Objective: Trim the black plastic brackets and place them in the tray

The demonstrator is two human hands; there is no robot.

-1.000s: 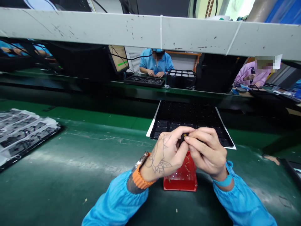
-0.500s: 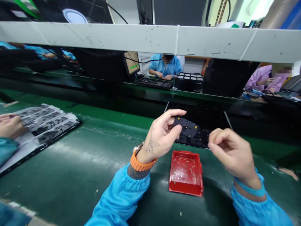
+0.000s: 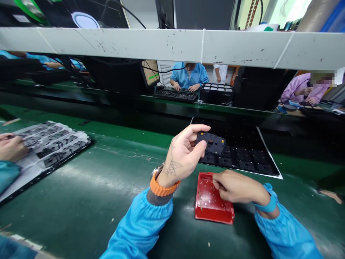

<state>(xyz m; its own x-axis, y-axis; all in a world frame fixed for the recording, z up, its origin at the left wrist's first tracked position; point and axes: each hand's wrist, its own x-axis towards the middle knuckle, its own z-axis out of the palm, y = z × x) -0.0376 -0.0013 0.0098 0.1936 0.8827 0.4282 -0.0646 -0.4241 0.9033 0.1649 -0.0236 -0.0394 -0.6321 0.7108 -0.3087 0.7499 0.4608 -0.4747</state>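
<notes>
My left hand (image 3: pixel 185 153) holds a thin dark plastic part (image 3: pixel 214 143) with small yellow patches by its left end, between thumb and fingers. It is raised above the near left part of a black tray (image 3: pixel 237 135). My right hand (image 3: pixel 237 186) is over the right side of a shallow red bin (image 3: pixel 212 213), fingers curled together and pointing down into it. Small tan bits (image 3: pixel 205 190) lie scattered on the bin's floor. Whether the right fingertips pinch one of them is too small to make out.
Several dark parts (image 3: pixel 244 154) sit in the tray's near rows. At left, another person's hand (image 3: pixel 12 147) is by a tray lined with white sheet (image 3: pixel 32 162). A grey shelf beam (image 3: pixel 167 45) crosses above the green bench (image 3: pixel 107 187). Co-workers (image 3: pixel 190 75) sit beyond.
My right hand has moved left and down, from beside the black tray to over the red bin. The left hand still holds the dark part, almost in place.
</notes>
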